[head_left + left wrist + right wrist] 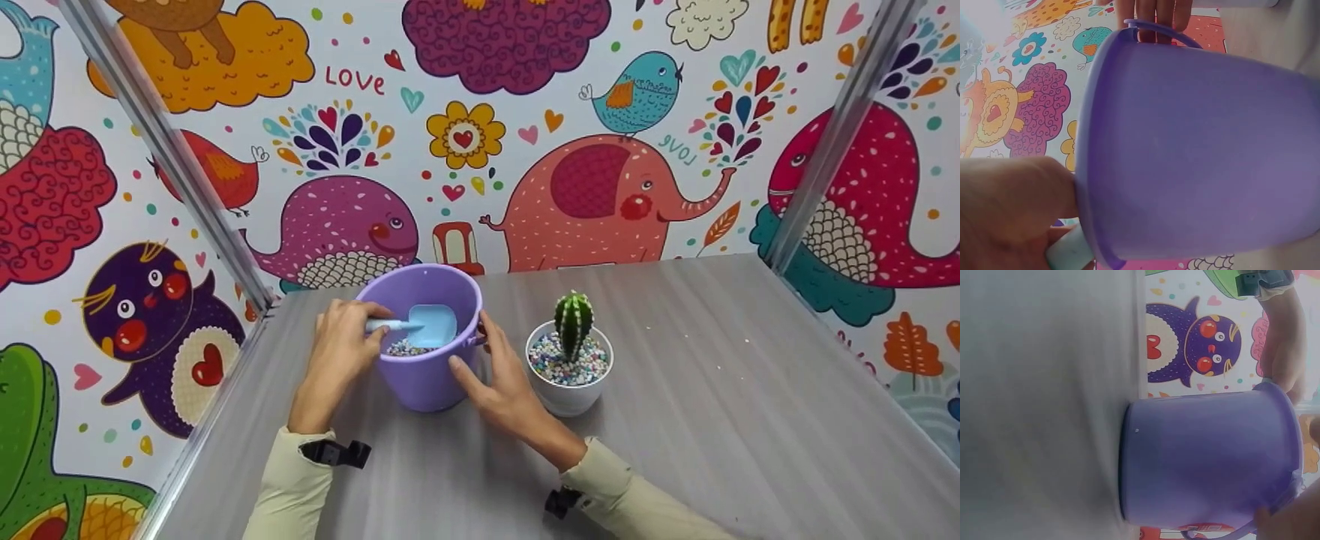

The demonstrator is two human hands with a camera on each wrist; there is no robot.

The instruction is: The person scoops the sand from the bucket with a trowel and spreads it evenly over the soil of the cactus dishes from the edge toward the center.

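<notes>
A purple bucket (pixel 424 382) stands on the table with small multicoloured pebbles (pixel 405 348) at its bottom. My left hand (pixel 341 360) grips the handle of a light blue toy shovel (pixel 433 325), whose blade is inside the bucket. In the left wrist view, the end of the shovel handle (pixel 1069 249) shows beside the bucket rim. My right hand (pixel 499 382) holds the bucket's right side near the rim, thumb on the near wall and fingers on the far side. Just right of that hand is a white pot (pixel 570 397) with coloured pebbles and a green cactus (pixel 574 326).
The grey table (pixel 697 420) reaches back to a wall with cartoon animals. Metal posts (pixel 187 172) stand at the left and right corners. A few tiny pale bits lie on the table right of the pot. The bucket's purple carrying handle (pixel 1230 534) hangs at its side.
</notes>
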